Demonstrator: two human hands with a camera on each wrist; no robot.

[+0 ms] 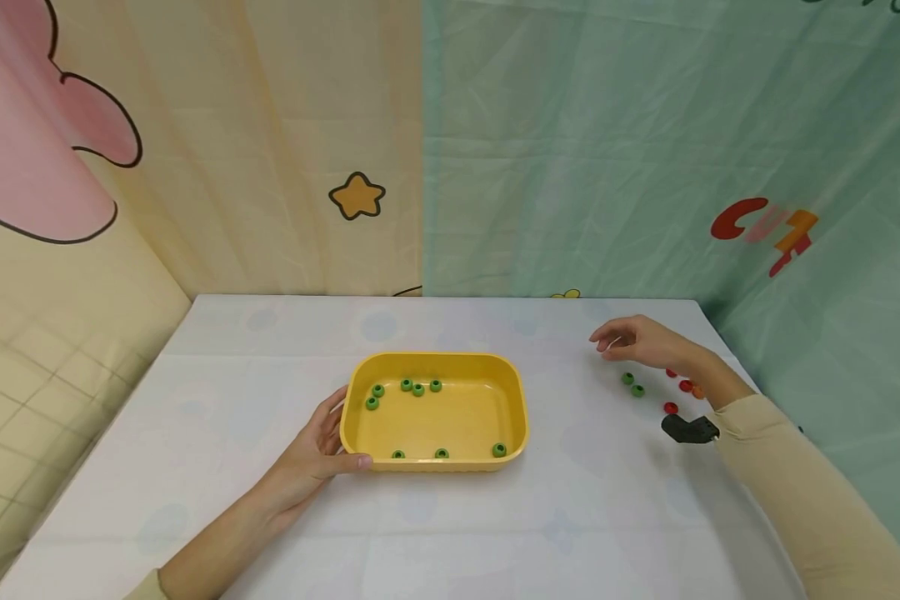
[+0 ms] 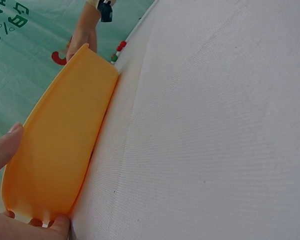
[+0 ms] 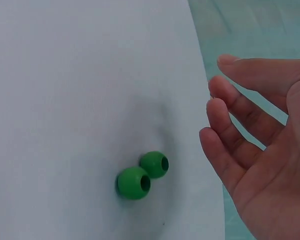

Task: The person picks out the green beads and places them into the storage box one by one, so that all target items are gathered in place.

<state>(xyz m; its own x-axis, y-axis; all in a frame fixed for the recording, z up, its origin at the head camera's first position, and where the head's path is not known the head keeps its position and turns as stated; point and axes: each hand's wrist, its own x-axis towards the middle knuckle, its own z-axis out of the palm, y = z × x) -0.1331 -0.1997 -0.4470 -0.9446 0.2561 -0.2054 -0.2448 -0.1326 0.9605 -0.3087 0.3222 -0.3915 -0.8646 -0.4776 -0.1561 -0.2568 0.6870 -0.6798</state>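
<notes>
A yellow tray (image 1: pixel 450 423) stands on the white-covered table, with several green beads (image 1: pixel 417 390) lying along its edges. My left hand (image 1: pixel 307 458) grips the tray's left end. In the left wrist view the thumb (image 2: pixel 5 148) lies at the rim and the fingertips (image 2: pixel 60 225) press against the lower wall. Over the table's right side hovers my right hand (image 1: pixel 648 342), its fingers loosely bent and nothing between them. Two loose green beads (image 3: pixel 134 183) lie close together on the cloth, apart from that hand.
Red beads (image 1: pixel 671 408) and an orange bead (image 1: pixel 697 392) lie under and near the right wrist, partly hidden by it. A black device (image 1: pixel 688 429) is at the right wrist. Printed curtains (image 1: pixel 607 167) rise behind the table's far edge.
</notes>
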